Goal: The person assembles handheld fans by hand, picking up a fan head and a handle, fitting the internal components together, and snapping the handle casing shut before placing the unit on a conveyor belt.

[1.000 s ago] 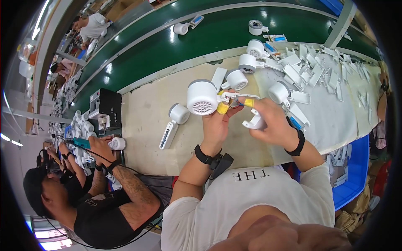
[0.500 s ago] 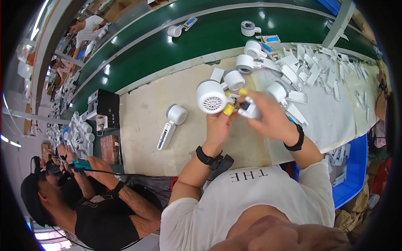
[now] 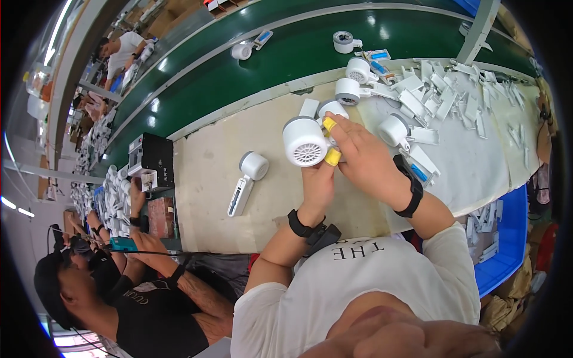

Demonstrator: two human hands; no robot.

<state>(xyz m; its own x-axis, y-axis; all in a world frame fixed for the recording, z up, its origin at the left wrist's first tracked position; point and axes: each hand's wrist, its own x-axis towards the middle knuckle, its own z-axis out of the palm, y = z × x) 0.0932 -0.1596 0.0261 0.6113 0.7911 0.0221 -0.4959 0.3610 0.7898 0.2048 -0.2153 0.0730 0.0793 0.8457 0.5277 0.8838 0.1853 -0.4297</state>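
My left hand [image 3: 319, 186] grips a white handheld fan [image 3: 305, 142], its round head turned so the slotted grille faces me. Over the fan's handle, just right of the head, my right hand [image 3: 369, 160] is closed, hiding most of the handle and any piece pressed there. Yellow finger covers [image 3: 332, 157] show on the fingers around it. Behind the held fan stands another fan head [image 3: 332, 109], partly covered. On the left of the worktable lies a fan [image 3: 253, 166] with its handle toward me. To the right, a fan [image 3: 394, 129] rests beside an opened handle with a blue battery [image 3: 419, 172].
A pile of white handle shells [image 3: 427, 89] covers the table's right. Beyond runs a green conveyor belt [image 3: 197, 89] carrying fans. A black box-shaped device [image 3: 156, 161] and a reddish block [image 3: 160, 217] stand left, near a co-worker [image 3: 149, 298]. A blue bin [image 3: 507, 262] sits lower right.
My right hand has moved left with a white piece and closed over the fan's handle. Fans on the belt have shifted left. A co-worker's hand now reaches toward the black device.
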